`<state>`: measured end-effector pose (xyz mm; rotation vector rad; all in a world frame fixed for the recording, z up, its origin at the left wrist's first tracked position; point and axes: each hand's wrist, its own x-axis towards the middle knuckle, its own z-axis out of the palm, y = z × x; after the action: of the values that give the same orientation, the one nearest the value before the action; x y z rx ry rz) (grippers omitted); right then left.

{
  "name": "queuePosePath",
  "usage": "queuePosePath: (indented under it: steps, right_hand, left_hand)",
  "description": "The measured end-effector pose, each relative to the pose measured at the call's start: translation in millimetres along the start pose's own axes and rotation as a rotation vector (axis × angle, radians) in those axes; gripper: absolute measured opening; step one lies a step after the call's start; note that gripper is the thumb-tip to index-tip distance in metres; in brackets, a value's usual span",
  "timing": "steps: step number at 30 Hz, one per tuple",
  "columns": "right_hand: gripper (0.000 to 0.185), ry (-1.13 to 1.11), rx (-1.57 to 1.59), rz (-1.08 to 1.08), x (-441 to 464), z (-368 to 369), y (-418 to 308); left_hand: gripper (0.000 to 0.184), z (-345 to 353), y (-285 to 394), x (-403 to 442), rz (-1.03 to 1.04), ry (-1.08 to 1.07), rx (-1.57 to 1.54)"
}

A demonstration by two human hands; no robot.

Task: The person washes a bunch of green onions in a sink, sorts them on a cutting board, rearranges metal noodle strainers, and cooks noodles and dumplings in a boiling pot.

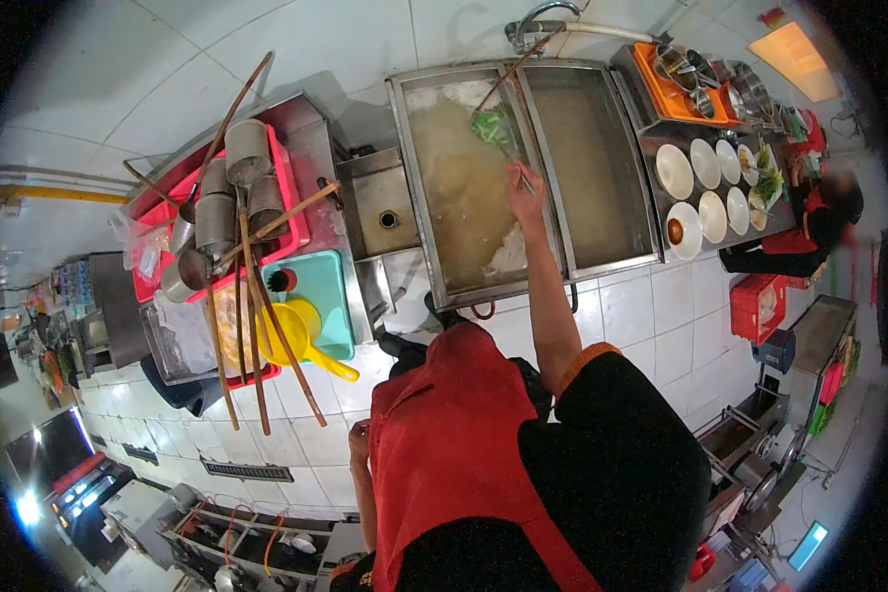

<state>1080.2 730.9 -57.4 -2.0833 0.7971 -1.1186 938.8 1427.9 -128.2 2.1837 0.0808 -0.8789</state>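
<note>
So the slim, metallic-looking utensil (510,155) is gripped in the right hand (526,190), fingers clamped round it, its tip right by the bright green leafy vegetables (490,127) in the cloudy liquid of the steel-framed double vat (397,128). The left hand (359,442) is held low beside the red cloth apron (454,424); its finger state can't be told.

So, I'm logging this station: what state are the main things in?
Right hand: grip closed around utensil handle
Left hand: grip unclear
Greens: gathered in one clump
Left vat: holding cloudy liquid
Right vat: holding cloudy liquid
White bowls: upright, one with reddish-brown contents
Small sink: drain uncovered
</note>
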Motion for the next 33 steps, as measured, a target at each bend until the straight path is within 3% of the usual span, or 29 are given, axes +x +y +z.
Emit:
queuePosePath:
  steps: [2,3,5,8,11,15,18,20,23,24,25,26,27,29,30,31,32,33]
  right_hand:
    - [0.019,0.058,0.206,0.010,5.9,20.4,20.6]
    - [0.019,0.058,0.214,0.001,7.5,22.1,38.5]
    - [0.021,-0.164,0.367,0.262,17.3,19.8,69.4]
    - [0.023,-0.163,0.254,0.352,38.2,-36.0,-24.1]
    - [0.024,-0.154,0.225,0.389,56.0,-47.4,-52.3]
    - [0.025,-0.200,0.203,0.261,44.8,-19.2,-19.5]
    - [0.025,-0.213,0.286,0.388,29.1,1.5,23.1]
    - [0.025,-0.109,0.427,0.161,24.5,0.6,33.2]
    - [0.027,-0.197,0.305,0.278,29.8,-33.6,-18.4]
    - [0.028,-0.206,0.303,0.276,26.3,-35.8,-26.8]
    - [0.030,-0.285,0.374,0.278,19.5,-36.3,-13.7]
    - [0.034,-0.336,0.327,0.333,11.9,-34.4,-5.5]
    - [0.036,-0.330,0.401,0.254,7.4,-25.9,26.5]
    - [0.032,-0.373,0.171,0.253,23.3,-44.2,-14.1]
    - [0.035,-0.348,0.195,0.257,29.3,-53.4,-14.8]
    - [0.039,-0.311,0.215,0.261,36.8,-63.9,-19.1]
    - [0.047,-0.299,0.167,0.205,47.6,-77.3,-32.9]
    - [0.056,-0.280,0.112,0.149,58.6,-90.7,-48.7]
  left_hand:
    - [0.024,7.8,-11.2,3.9,-0.042,0.018,-0.182]
    - [0.024,2.8,18.7,-4.5,-0.044,0.010,-0.147]
    - [0.024,4.7,18.0,-3.2,-0.052,0.022,-0.126]
    - [0.024,11.0,3.4,-13.1,-0.080,0.057,-0.128]
    - [0.024,17.1,-8.4,-20.7,-0.109,0.061,-0.109]
    - [0.025,27.0,-21.1,-28.6,-0.127,0.062,-0.113]
    - [0.025,30.3,-26.1,-38.1,-0.131,0.078,-0.107]
    - [0.025,30.3,-29.0,-43.7,-0.109,0.100,-0.084]
    - [0.025,23.8,-28.2,-34.1,0.001,0.201,0.013]
    - [0.024,29.5,-47.2,-17.9,-0.103,0.313,-0.077]
    - [0.022,14.0,34.1,-23.9,-0.166,0.445,0.141]
    - [0.020,2.8,63.4,-20.1,-0.162,0.470,0.076]
    - [0.024,3.3,54.1,-5.2,0.061,0.609,-0.046]
    - [0.048,-5.0,63.0,24.9,0.193,0.765,0.014]
    - [0.063,-14.8,86.7,29.5,0.126,0.721,-0.035]
    - [0.074,-24.5,110.7,35.3,0.289,0.823,0.125]
    - [0.088,-32.8,140.2,38.6,0.323,0.897,0.059]
    - [0.110,-37.6,160.0,40.2,0.205,0.861,0.040]
